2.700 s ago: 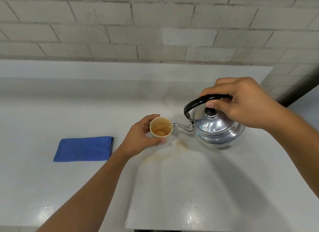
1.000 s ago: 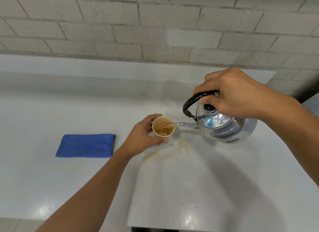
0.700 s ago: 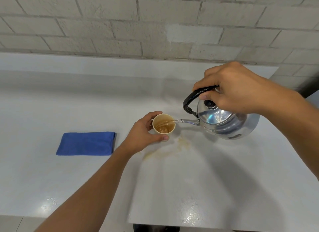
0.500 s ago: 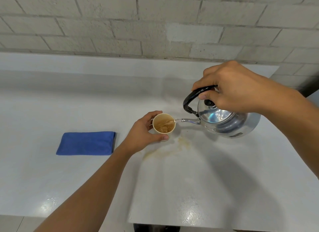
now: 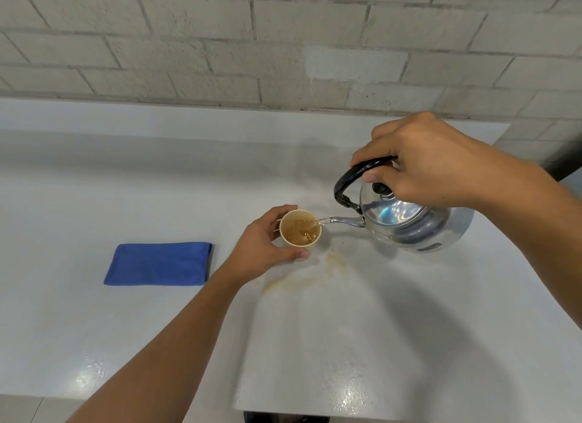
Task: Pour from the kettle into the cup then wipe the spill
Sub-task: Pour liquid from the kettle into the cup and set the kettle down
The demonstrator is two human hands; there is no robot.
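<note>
One white counter (image 5: 94,202), its near edge cut off at 6 o'clock of the view, something dark below that edge too little seen to name. One blue cloth (image 5: 159,263), folded flat at 9 o'clock of the cup, well apart from it. One left hand (image 5: 261,244), fingers curled around the cup's left and near sides, hiding much of its wall. One small cup (image 5: 300,232), upright on the counter, brownish liquid inside nearly up to the rim. One tan spill (image 5: 327,268) at 5 o'clock of the cup, faint, its edges hard to trace. One metal kettle (image 5: 412,226) at 3 o'clock of the cup, tilted, spout at the rim, stream running in. One right hand (image 5: 431,167) closed around the black handle, covering its rear part. Grey brick wall (image 5: 220,38) at 12 o'clock.
</note>
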